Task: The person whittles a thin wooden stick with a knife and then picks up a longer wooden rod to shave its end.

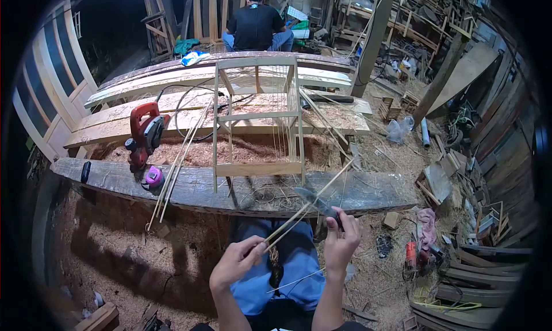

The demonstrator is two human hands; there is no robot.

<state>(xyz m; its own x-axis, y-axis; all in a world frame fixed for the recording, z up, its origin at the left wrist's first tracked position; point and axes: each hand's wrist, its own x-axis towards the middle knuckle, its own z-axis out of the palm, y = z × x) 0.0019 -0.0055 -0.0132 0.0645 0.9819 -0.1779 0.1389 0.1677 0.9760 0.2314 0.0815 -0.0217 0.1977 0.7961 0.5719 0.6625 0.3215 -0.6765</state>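
Between the thumb and fingers of my left hand (238,262) is the lower end of a thin split strip (282,230), which runs up and to the right. My right hand (343,242) is closed round the dark handle of a knife (313,200); its blade points up and left and crosses the strip. Just beyond my hands, a wooden frame (259,169) with thin upright rods on its right side stands on the plank bench (368,190). Another thin strip (296,280) lies across my lap.
A red power tool (144,136) and a pink tape measure (153,176) sit on the bench, left of the frame, beside long thin strips (178,170). A person (253,23) sits beyond the shavings-covered planks. Wood pieces and shavings litter the floor.
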